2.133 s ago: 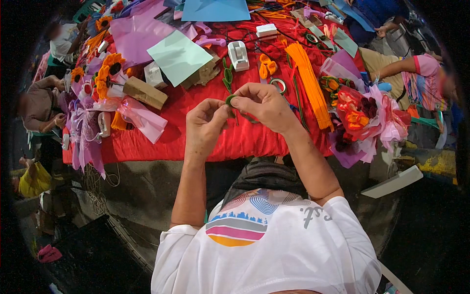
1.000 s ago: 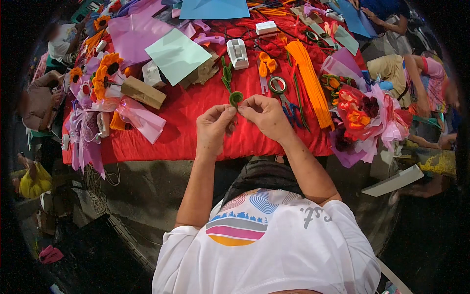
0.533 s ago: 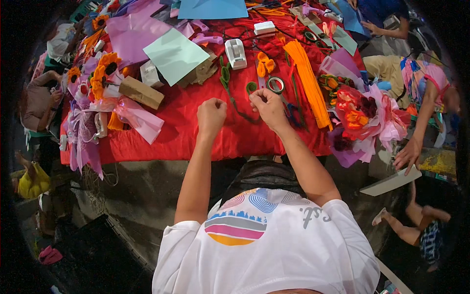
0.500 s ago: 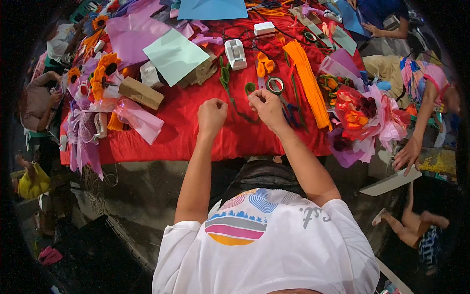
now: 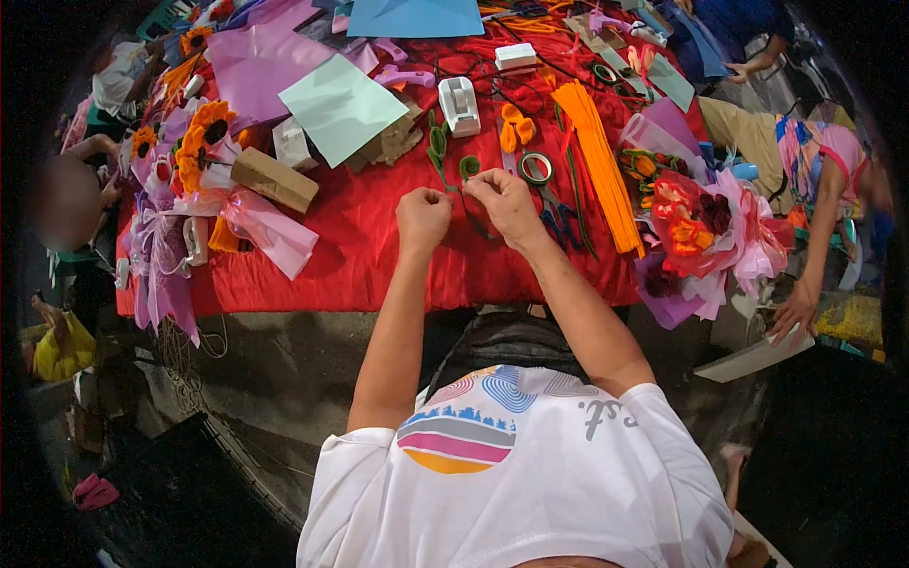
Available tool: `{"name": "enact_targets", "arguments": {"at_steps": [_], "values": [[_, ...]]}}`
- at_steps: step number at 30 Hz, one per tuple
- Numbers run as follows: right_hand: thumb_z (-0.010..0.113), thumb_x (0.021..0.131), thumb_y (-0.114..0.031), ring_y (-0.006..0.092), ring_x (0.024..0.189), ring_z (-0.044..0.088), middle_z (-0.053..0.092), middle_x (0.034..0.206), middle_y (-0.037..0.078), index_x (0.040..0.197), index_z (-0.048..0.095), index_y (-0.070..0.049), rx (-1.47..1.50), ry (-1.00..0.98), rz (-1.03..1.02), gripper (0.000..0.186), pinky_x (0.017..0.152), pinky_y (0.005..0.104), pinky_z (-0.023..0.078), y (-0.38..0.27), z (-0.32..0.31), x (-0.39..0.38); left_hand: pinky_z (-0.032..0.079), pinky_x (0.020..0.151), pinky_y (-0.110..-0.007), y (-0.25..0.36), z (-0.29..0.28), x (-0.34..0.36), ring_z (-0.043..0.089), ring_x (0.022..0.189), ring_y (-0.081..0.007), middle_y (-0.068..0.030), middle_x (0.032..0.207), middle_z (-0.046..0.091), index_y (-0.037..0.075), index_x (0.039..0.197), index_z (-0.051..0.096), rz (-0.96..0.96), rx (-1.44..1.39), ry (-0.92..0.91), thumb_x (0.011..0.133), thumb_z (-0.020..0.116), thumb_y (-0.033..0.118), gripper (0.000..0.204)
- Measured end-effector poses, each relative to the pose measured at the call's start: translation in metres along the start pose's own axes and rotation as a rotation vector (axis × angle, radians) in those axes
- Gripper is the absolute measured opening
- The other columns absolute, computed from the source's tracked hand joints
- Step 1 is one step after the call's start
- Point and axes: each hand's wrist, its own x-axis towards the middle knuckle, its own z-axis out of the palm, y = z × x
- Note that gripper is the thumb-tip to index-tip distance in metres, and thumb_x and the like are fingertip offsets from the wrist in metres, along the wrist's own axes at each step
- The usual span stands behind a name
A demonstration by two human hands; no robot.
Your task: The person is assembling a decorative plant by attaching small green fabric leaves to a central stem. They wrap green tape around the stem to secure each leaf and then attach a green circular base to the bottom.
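Over the red-covered table, my right hand [image 5: 504, 205] pinches a green pipe cleaner [image 5: 470, 168], whose curled end rises above the fingertips. My left hand [image 5: 423, 220] is close beside it, thumb and fingers pressed together; whatever they hold is too small to make out. Just beyond my hands lies a green fuzzy leaf stem [image 5: 437, 144]. An orange pipe-cleaner flower [image 5: 516, 127], a roll of tape [image 5: 536, 168] and scissors [image 5: 554, 210] are to the right of my right hand.
A white tape dispenser [image 5: 459, 106] stands farther back. Orange pipe cleaners [image 5: 598, 166] lie in a bundle at right, beside wrapped bouquets [image 5: 696, 222]. Sunflower bouquets [image 5: 194, 156] and a cardboard piece [image 5: 275, 180] occupy the left. Another person's hand [image 5: 795, 308] holds a white board at right.
My hands have drawn closer together; the left has moved slightly right. The green curl has shifted left with my right hand.
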Motion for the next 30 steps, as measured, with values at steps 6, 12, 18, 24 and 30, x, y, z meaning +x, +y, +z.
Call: {"name": "enact_targets", "arguments": {"at_steps": [6, 12, 18, 24, 30], "values": [[0.055, 0.084, -0.009, 0.0075, 0.072, 0.053, 0.059, 0.080, 0.004, 0.086, 0.056, 0.001, 0.033, -0.043, 0.055, 0.010, 0.067, 0.0205, 0.043, -0.016, -0.006, -0.002, 0.035, 0.043, -0.020, 0.014, -0.008, -0.016, 0.047, 0.050, -0.0062, -0.0020, 0.066, 0.058, -0.001, 0.079, 0.059, -0.138, -0.561, -0.131, 0.078, 0.060, 0.007, 0.008], [0.058, 0.082, -0.013, 0.0020, 0.060, 0.042, 0.049, 0.068, -0.006, 0.079, 0.056, -0.001, 0.063, -0.014, -0.047, 0.013, 0.053, 0.0179, 0.034, -0.042, 0.000, -0.014, 0.033, 0.042, -0.018, 0.035, -0.023, -0.032, 0.047, 0.050, -0.0047, -0.0014, 0.067, 0.058, 0.001, 0.081, 0.057, -0.069, -0.729, -0.147, 0.079, 0.060, 0.006, 0.006], [0.056, 0.083, -0.013, 0.0039, 0.065, 0.049, 0.057, 0.074, 0.000, 0.083, 0.057, -0.001, 0.048, -0.030, -0.170, 0.012, 0.060, 0.0189, 0.040, -0.057, -0.002, -0.008, 0.037, 0.043, -0.018, 0.051, -0.035, -0.043, 0.049, 0.050, -0.0049, -0.0019, 0.069, 0.059, 0.001, 0.084, 0.056, 0.062, -0.704, -0.179, 0.080, 0.061, 0.009, 0.011], [0.056, 0.084, -0.013, 0.0064, 0.068, 0.052, 0.058, 0.076, 0.002, 0.087, 0.055, -0.002, 0.174, -0.080, -0.116, 0.012, 0.068, 0.0223, 0.045, -0.054, 0.001, -0.010, 0.039, 0.044, -0.018, 0.058, -0.036, -0.041, 0.051, 0.050, -0.0054, -0.0031, 0.071, 0.060, 0.000, 0.086, 0.056, 0.127, -0.618, -0.181, 0.080, 0.061, 0.010, 0.013], [0.055, 0.084, -0.013, 0.0044, 0.064, 0.049, 0.053, 0.069, -0.003, 0.082, 0.055, -0.004, 0.015, -0.068, -0.184, 0.009, 0.058, 0.0202, 0.041, -0.069, 0.001, -0.020, 0.040, 0.043, -0.018, 0.065, -0.033, -0.039, 0.051, 0.051, -0.0054, -0.0025, 0.071, 0.060, 0.000, 0.086, 0.058, 0.161, -0.678, -0.154, 0.080, 0.060, 0.007, 0.011]]}}
